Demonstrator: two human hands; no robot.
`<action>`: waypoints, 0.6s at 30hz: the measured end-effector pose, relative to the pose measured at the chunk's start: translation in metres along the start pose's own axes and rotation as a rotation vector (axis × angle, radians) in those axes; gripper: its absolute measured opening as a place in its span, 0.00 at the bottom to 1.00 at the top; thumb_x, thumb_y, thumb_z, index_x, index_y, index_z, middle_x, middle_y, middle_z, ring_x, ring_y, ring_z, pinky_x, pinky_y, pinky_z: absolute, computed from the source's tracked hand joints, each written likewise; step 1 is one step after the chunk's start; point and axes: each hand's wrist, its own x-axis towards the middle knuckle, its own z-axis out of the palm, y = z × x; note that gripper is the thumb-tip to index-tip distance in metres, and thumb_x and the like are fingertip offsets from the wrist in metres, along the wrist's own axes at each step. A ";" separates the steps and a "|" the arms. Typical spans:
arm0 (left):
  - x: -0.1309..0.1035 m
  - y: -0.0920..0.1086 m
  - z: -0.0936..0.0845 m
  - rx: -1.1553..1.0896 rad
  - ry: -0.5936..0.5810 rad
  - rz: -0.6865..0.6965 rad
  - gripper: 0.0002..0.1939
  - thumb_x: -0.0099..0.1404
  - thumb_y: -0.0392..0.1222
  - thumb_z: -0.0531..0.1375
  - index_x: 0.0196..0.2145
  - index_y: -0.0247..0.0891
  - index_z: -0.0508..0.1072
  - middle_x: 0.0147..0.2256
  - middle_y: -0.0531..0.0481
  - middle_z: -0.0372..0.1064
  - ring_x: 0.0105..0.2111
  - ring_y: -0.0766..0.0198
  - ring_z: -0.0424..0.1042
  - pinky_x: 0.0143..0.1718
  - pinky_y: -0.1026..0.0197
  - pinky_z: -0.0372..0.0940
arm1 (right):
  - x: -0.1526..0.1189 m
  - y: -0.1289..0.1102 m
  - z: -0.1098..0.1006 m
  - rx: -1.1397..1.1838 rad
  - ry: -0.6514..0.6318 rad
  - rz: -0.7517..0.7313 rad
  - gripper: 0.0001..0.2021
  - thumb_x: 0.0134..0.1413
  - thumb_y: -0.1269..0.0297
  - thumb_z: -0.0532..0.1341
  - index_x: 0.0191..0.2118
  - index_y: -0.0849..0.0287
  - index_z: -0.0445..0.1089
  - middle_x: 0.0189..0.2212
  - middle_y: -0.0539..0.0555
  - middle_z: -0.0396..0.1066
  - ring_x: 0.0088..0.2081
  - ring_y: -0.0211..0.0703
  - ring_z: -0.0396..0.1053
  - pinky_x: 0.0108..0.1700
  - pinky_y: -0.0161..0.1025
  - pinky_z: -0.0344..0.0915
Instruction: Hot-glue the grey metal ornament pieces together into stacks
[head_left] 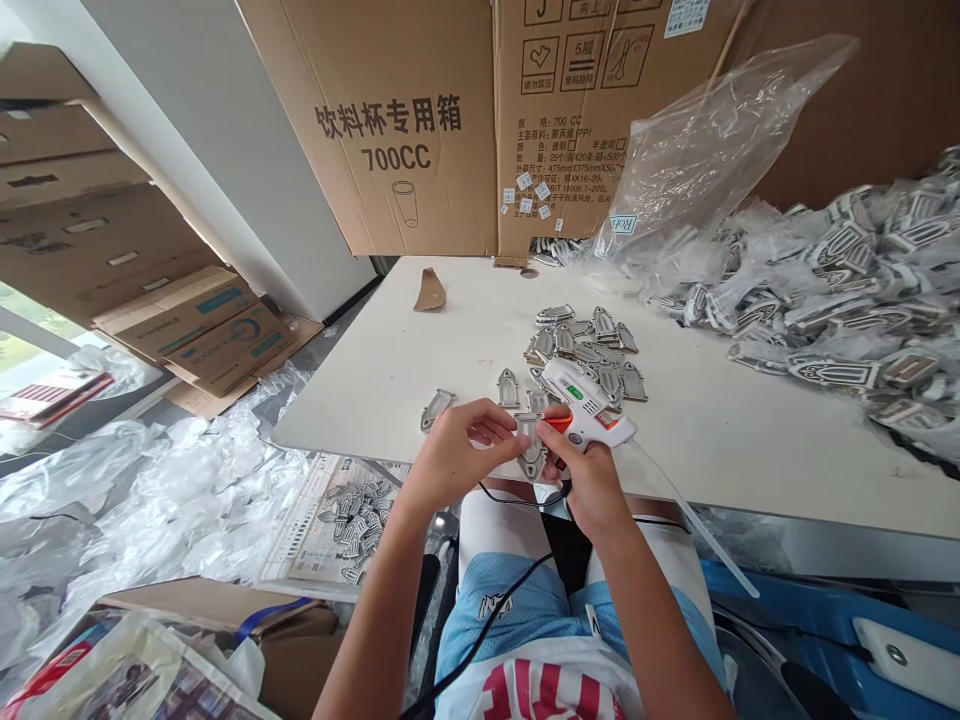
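Near the front edge of the white table (345, 375), my left hand (459, 448) pinches a small metal arch-shaped piece (531, 455). My right hand (589, 475) is wrapped round a white glue gun (581, 400) with an orange trigger; its thumb also touches the metal piece. A clear glue stick (697, 520) sticks out from the back of the gun. Just beyond the hands lies a loose pile of similar metal pieces (600, 350). One single piece (508, 388) stands apart from the pile, and another piece (436, 409) lies to its left.
Large cardboard boxes (405, 120) stand behind the table. Many plastic-wrapped pieces (840, 290) are heaped at the right beside a clear bag (697, 150). A cardboard scrap (430, 290) lies at the back. Below left, more pieces (360, 520) rest on newspaper. A black cord (487, 640) crosses my lap.
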 end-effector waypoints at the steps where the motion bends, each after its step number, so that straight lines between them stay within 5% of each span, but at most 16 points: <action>1: 0.000 0.000 0.000 -0.002 0.004 0.001 0.14 0.63 0.52 0.72 0.36 0.40 0.80 0.32 0.50 0.80 0.34 0.62 0.78 0.41 0.58 0.73 | 0.000 0.000 0.000 0.000 -0.001 0.000 0.22 0.50 0.56 0.79 0.46 0.58 0.73 0.24 0.44 0.69 0.19 0.32 0.61 0.22 0.32 0.58; 18: 0.000 -0.001 0.000 -0.094 -0.064 0.068 0.18 0.69 0.50 0.68 0.51 0.39 0.76 0.33 0.50 0.79 0.35 0.62 0.78 0.44 0.56 0.74 | 0.000 -0.003 0.003 -0.010 0.017 0.021 0.24 0.48 0.54 0.79 0.46 0.57 0.73 0.23 0.44 0.69 0.19 0.32 0.60 0.22 0.32 0.58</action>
